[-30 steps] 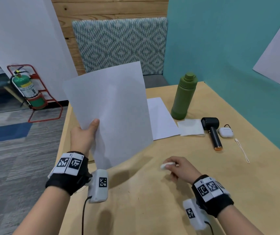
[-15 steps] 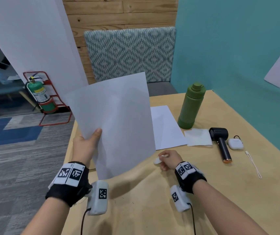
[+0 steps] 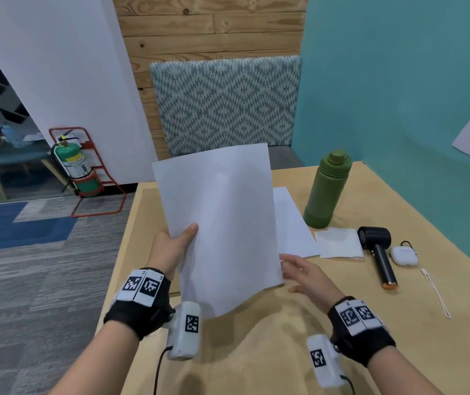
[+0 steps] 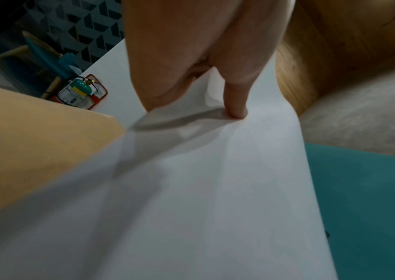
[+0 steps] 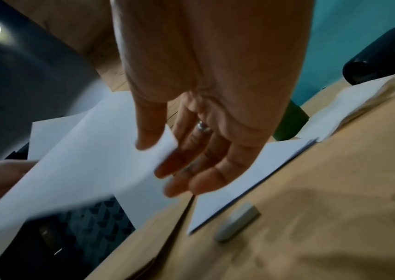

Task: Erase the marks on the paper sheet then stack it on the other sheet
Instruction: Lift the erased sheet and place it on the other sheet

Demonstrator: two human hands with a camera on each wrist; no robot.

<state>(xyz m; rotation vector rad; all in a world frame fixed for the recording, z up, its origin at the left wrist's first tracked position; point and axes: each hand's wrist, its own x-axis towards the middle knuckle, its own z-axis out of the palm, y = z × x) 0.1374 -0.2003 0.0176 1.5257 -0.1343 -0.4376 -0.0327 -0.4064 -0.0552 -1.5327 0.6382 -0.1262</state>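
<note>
Nearest to me, my left hand (image 3: 171, 249) pinches the lower left edge of the blank white paper sheet (image 3: 222, 223), thumb on the side facing me and fingers behind it. The sheet is lifted clear of the light wooden table (image 3: 285, 352) and stands tilted, its top edge leaning away. In the left wrist view the thumb tip (image 4: 237, 111) presses flat on the paper, and I see no marks on the side that shows.

My right hand (image 3: 303, 273) is at the sheet's lower right corner, fingers spread and relaxed. In the right wrist view that corner sits between the thumb and the other fingers (image 5: 206, 161), but I cannot tell whether they actually clamp it. Just below the hand, the small grey-white rectangular eraser (image 5: 237, 221) lies on the table, beside the near edge of the second white sheet (image 3: 290, 226), which lies flat and is partly hidden behind the raised one.

Further out, a small white square napkin (image 3: 339, 242) lies just beside that flat sheet. To its right are a black handheld fan with a copper-tipped handle (image 3: 379, 252), a white earbud case (image 3: 403, 255) and a thin white cord (image 3: 436, 293). A tall olive-green metal bottle (image 3: 326, 189) stands upright behind the napkin. Beyond the table are a patterned teal chair back (image 3: 225, 104) and, on the floor to the left, a green fire extinguisher in a red stand (image 3: 77, 166).
</note>
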